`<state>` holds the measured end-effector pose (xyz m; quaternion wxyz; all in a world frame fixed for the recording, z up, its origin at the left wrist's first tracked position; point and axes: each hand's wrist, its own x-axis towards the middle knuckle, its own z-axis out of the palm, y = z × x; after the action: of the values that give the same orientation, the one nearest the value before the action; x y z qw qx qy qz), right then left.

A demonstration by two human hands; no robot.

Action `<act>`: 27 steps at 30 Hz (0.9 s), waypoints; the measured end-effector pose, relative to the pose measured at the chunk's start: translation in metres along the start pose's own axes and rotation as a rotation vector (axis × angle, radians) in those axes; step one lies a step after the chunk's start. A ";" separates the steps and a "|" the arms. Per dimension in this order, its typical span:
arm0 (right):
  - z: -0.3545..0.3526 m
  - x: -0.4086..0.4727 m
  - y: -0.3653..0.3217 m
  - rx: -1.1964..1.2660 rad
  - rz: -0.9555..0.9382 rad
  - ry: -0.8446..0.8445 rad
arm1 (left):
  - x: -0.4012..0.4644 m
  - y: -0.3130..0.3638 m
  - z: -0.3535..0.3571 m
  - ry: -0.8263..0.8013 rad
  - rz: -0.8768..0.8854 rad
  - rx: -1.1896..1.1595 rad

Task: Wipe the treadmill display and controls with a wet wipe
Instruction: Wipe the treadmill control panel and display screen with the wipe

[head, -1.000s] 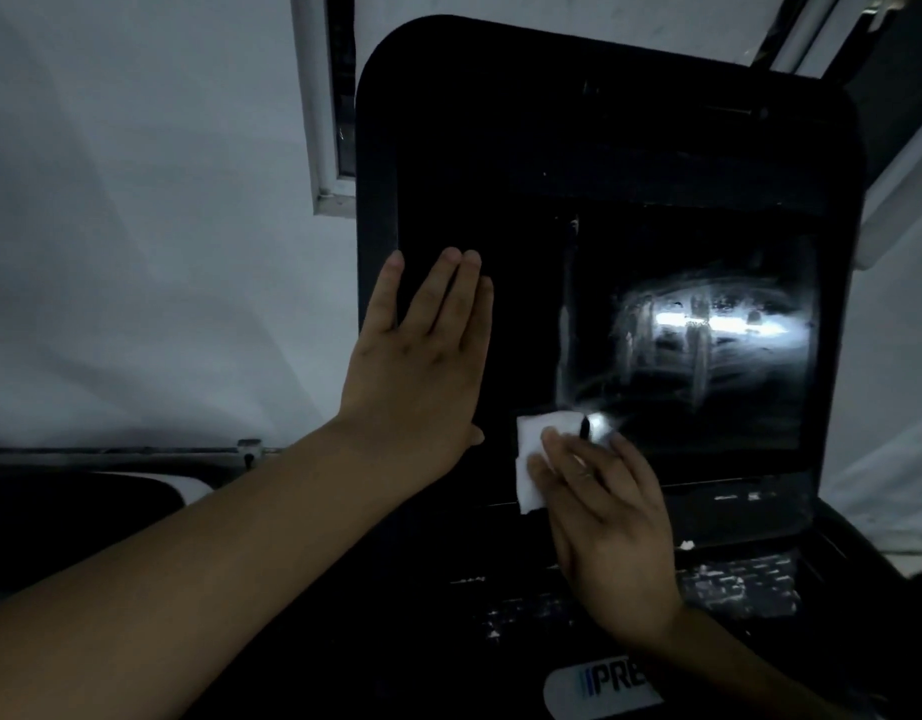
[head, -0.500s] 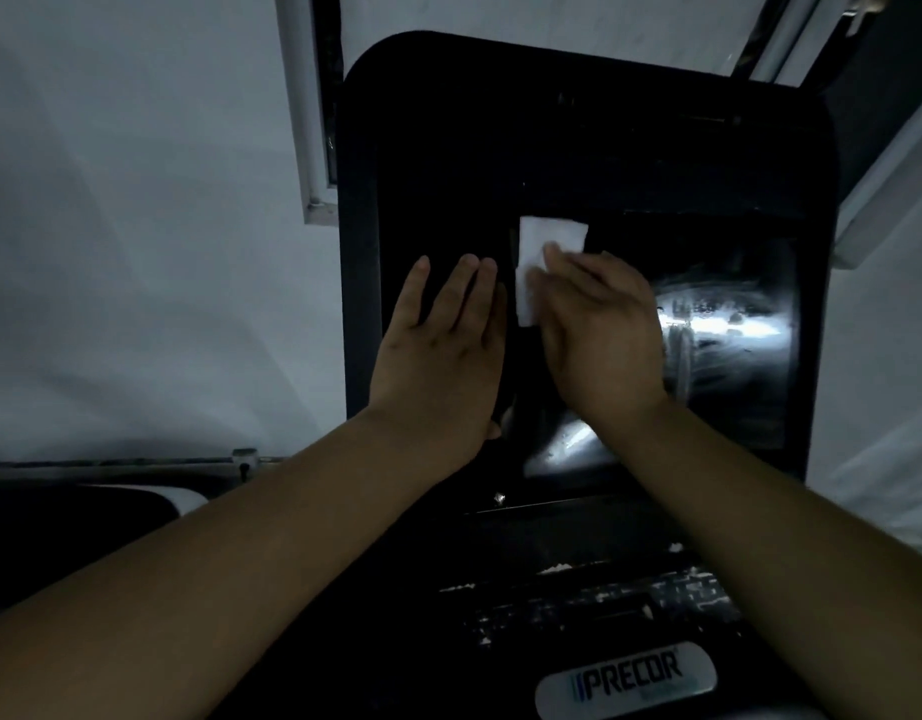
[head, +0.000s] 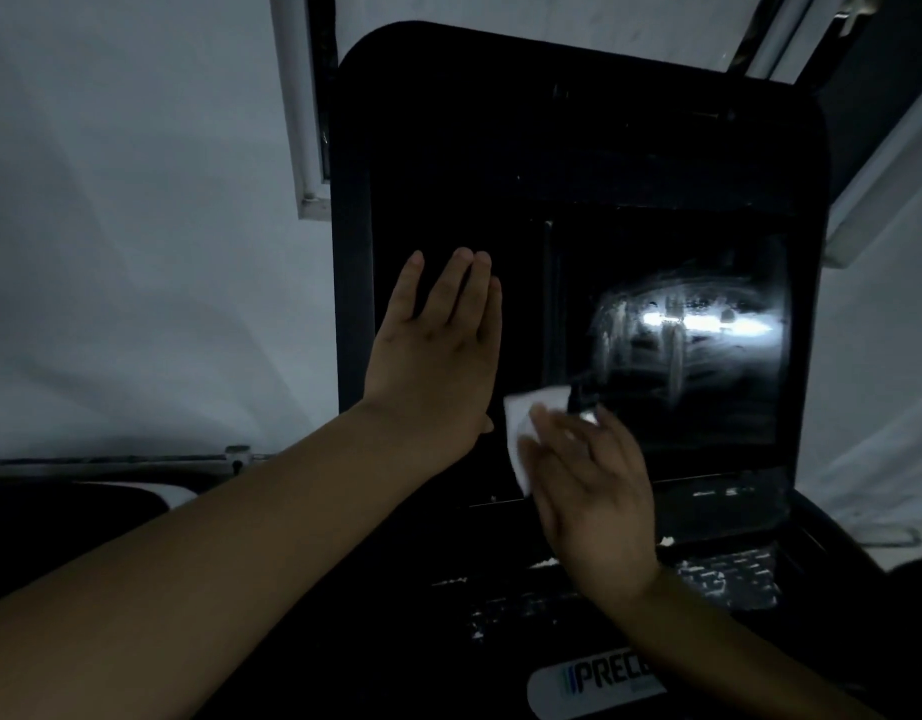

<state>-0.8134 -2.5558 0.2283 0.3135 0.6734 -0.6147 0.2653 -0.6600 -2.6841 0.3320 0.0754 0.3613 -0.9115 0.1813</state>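
Head view shows a dim scene with the treadmill console (head: 578,148) filling the middle; the left hand (head: 438,356) lies flat and open against the dark panel left of the screen, fingers together and holding nothing, apparently steadying the console; the right hand (head: 594,491) presses a white wet wipe (head: 526,423) against the surface with flattened fingers, its grip closed on the wipe more by pressure than by a pinch; the wipe sits at the lower left corner of the display (head: 672,345), touching the seam where the glass meets the frame, with its left edge and upper edge showing beyond the fingers. Streaks and a smeared arc catch a reflected light across the right half of the display, so I judge that most of the glass has been gone over at least once, though it looks wet and uneven and may want another pass; the left strip of the screen is too dark to tell. Below, the controls (head: 724,579) carry pale specks or residue and look untouched, as does the strip above the logo badge (head: 599,688); that lower area seems to be the main part left to do.
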 end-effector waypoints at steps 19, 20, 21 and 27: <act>0.011 0.056 0.031 -0.046 0.032 0.043 | -0.001 0.000 -0.002 -0.002 -0.011 -0.019; 0.010 0.034 0.021 -0.025 0.040 0.016 | -0.001 0.000 -0.002 -0.001 -0.010 -0.017; 0.009 0.015 0.012 -0.014 0.042 -0.013 | -0.001 0.001 -0.001 -0.003 -0.009 -0.014; 0.010 -0.013 -0.001 0.001 0.006 -0.018 | 0.000 0.002 -0.001 -0.010 -0.017 -0.007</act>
<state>-0.8145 -2.5543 0.2122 0.3070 0.6738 -0.6195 0.2606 -0.6611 -2.6822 0.3325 0.0738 0.3698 -0.9093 0.1760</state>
